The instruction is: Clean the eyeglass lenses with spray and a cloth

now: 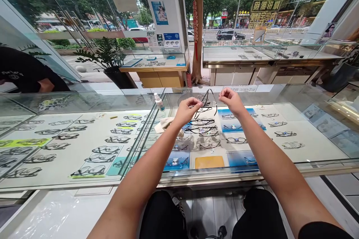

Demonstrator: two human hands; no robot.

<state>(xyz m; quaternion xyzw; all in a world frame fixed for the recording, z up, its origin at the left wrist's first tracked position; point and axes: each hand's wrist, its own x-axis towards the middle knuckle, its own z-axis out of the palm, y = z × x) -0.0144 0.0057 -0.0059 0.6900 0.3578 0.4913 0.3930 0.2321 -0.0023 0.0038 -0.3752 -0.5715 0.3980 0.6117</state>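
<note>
My left hand (187,110) and my right hand (230,99) are raised over a glass display counter (280,166). Between them they pinch a pair of thin black-framed glasses (206,101), the left hand at one side and the right hand at the other, with the temple arms hanging down. Right below, several more dark-framed glasses (202,127) lie on the glass top. A folded beige cloth (165,124) rests just left of my left wrist, and a small white spray bottle (159,102) stands behind it.
Inside the counter lie rows of glasses (84,145) on white, blue and yellow pads. A person in black (25,71) is at the far left. More showcases (238,54), a potted plant (109,58) and street windows stand behind. My knees are under the counter edge.
</note>
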